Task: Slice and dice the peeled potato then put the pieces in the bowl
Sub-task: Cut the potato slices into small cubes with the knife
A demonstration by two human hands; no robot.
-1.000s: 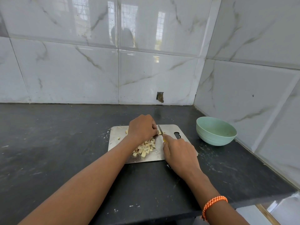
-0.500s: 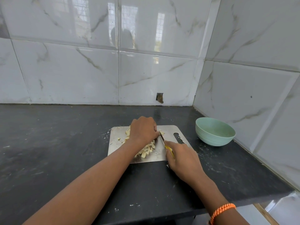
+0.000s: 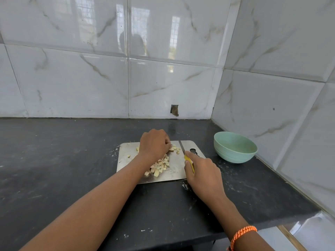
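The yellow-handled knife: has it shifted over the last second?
Yes. The yellow-handled knife, gripped by the right hand, has swung its blade away from the left hand, toward the steel cutting board's handle slot.

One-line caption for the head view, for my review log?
Left hand steadies potato on the steel cutting board while right hand holds a yellow-handled knife; diced pieces piled, green bowl empty.

A home kitchen corner: glossy marble-look wall tiles (image 3: 81, 78), black stone countertop (image 3: 54, 160) (scuffed), steel cutting board (image 3: 126, 151).

Mint-green bowl (image 3: 235, 147), pale yellow potato cubes (image 3: 159, 166), steel-grey board (image 3: 126, 156), yellow knife handle (image 3: 189, 163), black counter (image 3: 54, 160), orange wristband (image 3: 243, 234).
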